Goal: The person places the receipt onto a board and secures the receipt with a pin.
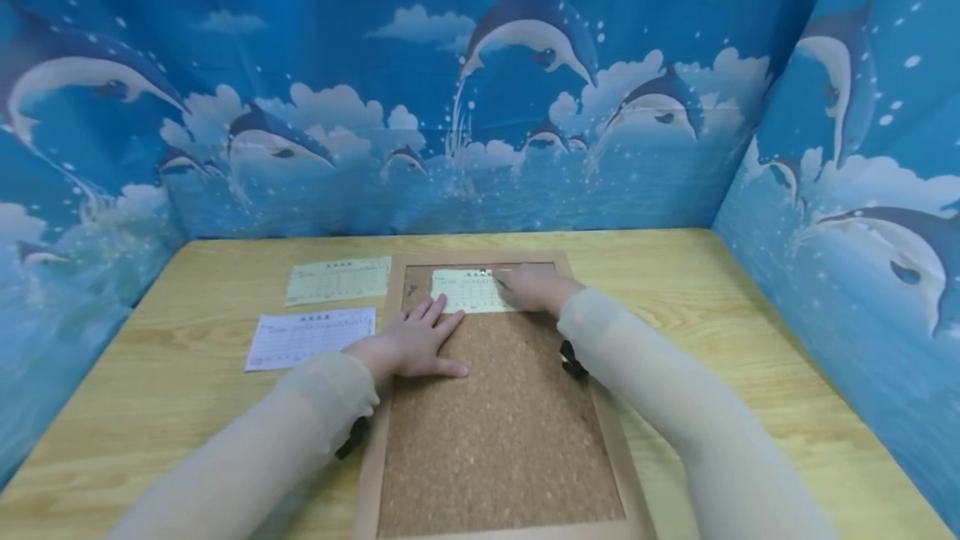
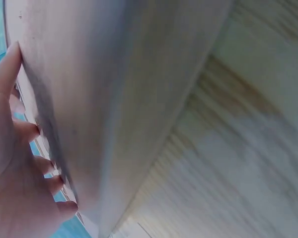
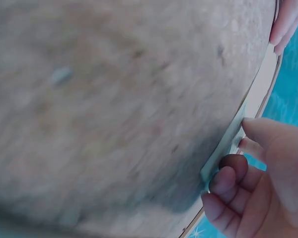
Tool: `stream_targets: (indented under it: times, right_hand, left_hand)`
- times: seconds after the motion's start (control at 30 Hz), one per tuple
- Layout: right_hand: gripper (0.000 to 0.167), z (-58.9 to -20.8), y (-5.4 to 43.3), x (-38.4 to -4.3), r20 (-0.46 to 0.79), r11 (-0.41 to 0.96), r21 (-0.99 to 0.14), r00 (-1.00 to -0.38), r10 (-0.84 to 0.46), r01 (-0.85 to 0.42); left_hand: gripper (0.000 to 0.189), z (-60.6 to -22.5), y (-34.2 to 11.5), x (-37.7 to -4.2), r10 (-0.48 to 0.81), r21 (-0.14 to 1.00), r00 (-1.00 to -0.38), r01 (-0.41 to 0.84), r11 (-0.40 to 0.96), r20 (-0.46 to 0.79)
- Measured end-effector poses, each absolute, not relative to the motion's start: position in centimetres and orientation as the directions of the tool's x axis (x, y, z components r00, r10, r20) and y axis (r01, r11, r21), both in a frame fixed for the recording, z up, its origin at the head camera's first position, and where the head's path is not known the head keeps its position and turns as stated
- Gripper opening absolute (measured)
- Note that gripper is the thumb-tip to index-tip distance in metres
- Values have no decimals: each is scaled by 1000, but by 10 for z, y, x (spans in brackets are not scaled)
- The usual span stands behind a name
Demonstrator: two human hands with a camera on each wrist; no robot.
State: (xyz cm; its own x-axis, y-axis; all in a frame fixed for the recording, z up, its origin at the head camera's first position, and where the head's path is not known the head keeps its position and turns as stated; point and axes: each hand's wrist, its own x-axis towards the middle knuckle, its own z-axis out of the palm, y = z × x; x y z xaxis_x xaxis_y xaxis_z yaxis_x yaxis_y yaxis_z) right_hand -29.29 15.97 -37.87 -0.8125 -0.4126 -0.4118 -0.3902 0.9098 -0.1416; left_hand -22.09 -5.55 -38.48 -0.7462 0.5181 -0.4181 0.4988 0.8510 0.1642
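Note:
A pale green printed form lies across the upper part of a wood-framed corkboard. My left hand rests on the board's left side with fingers spread, the fingertips at the form's left edge. Over the form's right part is my right hand, its fingers curled in the right wrist view against the edge of the form. A small shiny pushpin shows at the form's top, just left of the right fingertips. Whether thumb and index pinch anything is hidden.
Another green form and a white form lie on the wooden table left of the board. A small pin-like object is at the cork's upper left. Blue dolphin-print curtains stand behind and at both sides.

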Motion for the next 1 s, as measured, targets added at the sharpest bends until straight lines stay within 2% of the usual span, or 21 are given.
stream_targets:
  times: [0.27, 0.77, 1.0]
  right_hand:
    - [54, -382, 172, -289, -411, 910, -49, -822, -394, -411]
    - [55, -382, 177, -283, -380, 913, -56, -837, -394, -405]
    - [56, -381, 177, -275, -387, 921, -113, -837, -386, -373]
  left_hand:
    - [92, -384, -58, -220, 493, 177, -752, 465, 867, -439]
    - [91, -388, -58, -219, 508, 199, -760, 469, 861, -406]
    - [90, -389, -63, -215, 494, 195, -762, 456, 868, -420]
